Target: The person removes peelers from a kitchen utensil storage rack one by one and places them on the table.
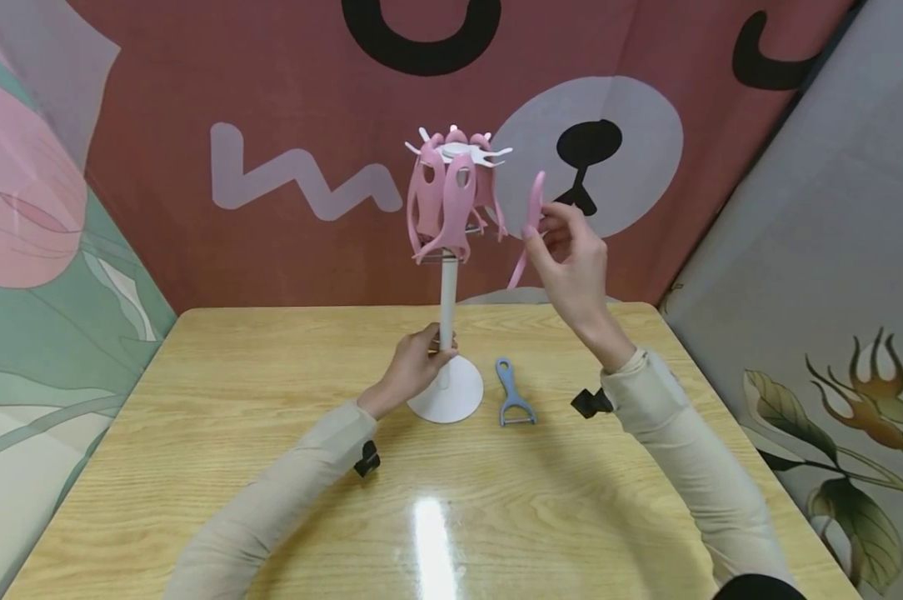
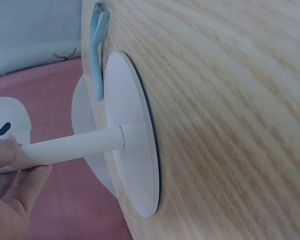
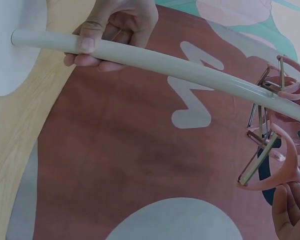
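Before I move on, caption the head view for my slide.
Left hand grips white stand hung with pink peelers; right hand holds another pink peeler; blue peeler lies on table.

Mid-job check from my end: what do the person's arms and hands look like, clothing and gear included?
The left sleeve and right sleeve are long, plain and cream, ending in cuffs at the wrists. The left hand and right hand are gloveless. A small, blocky black device shows below each cuff, left and right. No cables are visible.
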`<state>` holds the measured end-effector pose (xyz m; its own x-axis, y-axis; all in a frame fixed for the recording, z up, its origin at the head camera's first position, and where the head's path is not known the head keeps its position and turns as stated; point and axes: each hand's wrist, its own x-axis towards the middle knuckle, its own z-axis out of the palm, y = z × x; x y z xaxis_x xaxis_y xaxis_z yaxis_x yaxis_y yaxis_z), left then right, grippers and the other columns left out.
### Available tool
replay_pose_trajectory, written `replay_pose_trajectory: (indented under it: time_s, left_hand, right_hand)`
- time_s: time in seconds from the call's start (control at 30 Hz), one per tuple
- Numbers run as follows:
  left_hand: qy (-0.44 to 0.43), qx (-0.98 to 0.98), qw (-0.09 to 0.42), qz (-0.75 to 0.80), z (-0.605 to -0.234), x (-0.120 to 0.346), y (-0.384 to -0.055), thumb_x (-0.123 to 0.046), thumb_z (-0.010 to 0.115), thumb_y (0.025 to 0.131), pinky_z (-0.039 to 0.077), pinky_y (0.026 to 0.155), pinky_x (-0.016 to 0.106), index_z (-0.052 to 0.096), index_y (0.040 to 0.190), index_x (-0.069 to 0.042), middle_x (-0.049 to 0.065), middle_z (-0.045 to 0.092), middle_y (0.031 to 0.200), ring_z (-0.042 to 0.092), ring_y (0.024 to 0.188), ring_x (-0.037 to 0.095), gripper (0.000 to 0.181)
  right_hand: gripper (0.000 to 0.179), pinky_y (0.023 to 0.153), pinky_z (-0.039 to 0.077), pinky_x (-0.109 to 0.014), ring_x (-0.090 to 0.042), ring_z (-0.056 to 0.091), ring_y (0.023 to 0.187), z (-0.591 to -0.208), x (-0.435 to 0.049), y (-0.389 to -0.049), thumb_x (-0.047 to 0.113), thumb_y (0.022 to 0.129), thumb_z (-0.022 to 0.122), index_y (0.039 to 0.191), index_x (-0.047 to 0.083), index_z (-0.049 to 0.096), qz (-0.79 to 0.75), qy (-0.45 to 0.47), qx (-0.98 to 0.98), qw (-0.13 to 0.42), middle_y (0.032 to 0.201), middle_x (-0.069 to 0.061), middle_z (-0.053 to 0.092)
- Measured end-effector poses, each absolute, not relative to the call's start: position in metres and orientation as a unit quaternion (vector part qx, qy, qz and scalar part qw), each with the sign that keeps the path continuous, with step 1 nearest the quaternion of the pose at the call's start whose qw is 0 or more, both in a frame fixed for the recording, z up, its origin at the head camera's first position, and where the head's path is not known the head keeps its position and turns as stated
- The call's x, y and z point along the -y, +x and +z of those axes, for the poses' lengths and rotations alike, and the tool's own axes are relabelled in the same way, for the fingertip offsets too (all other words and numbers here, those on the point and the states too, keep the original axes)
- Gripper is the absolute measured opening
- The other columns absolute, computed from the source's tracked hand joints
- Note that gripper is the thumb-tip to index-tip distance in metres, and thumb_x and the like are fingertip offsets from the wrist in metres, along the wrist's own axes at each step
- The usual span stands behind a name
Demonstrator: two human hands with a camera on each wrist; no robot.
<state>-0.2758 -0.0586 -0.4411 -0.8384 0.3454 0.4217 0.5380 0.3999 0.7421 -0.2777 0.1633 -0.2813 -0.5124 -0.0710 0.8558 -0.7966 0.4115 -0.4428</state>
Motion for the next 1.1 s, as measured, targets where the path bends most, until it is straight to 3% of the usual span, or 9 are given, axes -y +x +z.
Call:
replay_pose_trajectory:
  time_s: [0.3,0.63,1.1]
  left_hand:
    - [-0.264,0.833,0.097,-0.477,-0.441,0.058,-0.277,-0.005,0.066,0.094,0.058,0.081,0.03,0.061,0.11,0.004,0.011,0.069,0.098,0.07,0.095,0.024,0.019]
    - [-0.263,0.835,0.094,-0.475,-0.441,0.058,-0.277,-0.006,0.067,0.094,0.058,0.081,0.03,0.062,0.11,0.003,0.009,0.069,0.098,0.07,0.095,0.023,0.02]
    - [-0.267,0.833,0.102,-0.473,-0.442,0.058,-0.277,-0.006,0.067,0.094,0.058,0.08,0.028,0.062,0.109,0.0,0.009,0.069,0.097,0.071,0.094,0.023,0.017]
  right_hand:
    - [0.033,0.064,0.046,-0.013,-0.023,0.059,0.072,-0.29,-0.167,-0.276,-0.002,0.089,0.071,0.119,-0.01,0.06,0.446,0.28,0.754,0.392,0.093,-0.022,0.066]
    - [0.036,0.061,0.048,-0.014,-0.017,0.061,0.067,-0.3,-0.176,-0.275,0.009,0.093,0.07,0.127,-0.002,0.061,0.429,0.255,0.785,0.366,0.088,-0.013,0.068]
    - [0.037,0.058,0.045,-0.011,-0.02,0.064,0.065,-0.312,-0.184,-0.275,0.016,0.093,0.072,0.123,-0.002,0.061,0.395,0.215,0.828,0.335,0.087,-0.013,0.07]
